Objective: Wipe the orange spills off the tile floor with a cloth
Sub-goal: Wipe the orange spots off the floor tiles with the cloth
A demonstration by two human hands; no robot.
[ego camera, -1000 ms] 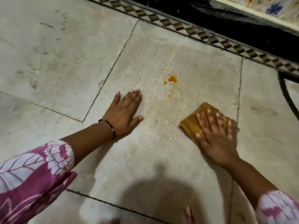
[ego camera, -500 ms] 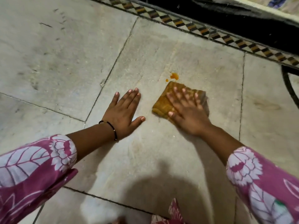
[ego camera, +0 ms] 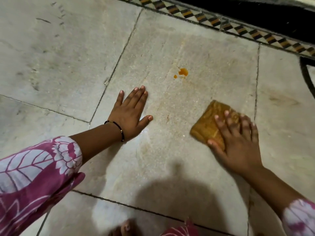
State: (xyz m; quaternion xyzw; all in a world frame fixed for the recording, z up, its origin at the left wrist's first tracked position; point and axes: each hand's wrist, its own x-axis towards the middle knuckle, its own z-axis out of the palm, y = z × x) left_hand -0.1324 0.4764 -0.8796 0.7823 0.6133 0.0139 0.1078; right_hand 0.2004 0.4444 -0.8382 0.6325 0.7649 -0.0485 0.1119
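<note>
Left hand (ego camera: pixel 131 114): lay flat on the tile floor (ego camera: pixel 170 159), fingers straight, holding nothing. Right hand (ego camera: pixel 238 143): pressed a folded orange cloth (ego camera: pixel 209 123) to the floor, fingers spread straight across it. Orange spills (ego camera: pixel 183 72): two spots at 11 o'clock from the cloth, well apart from it. Bracelet (ego camera: pixel 119 129): on left wrist.

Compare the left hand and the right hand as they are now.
The left hand lies flat on bare tile floor; the right hand presses the orange cloth. The left wrist wears a dark bracelet; the right has none. The left is sharp, the right blurred. Both have straight fingers.
</note>
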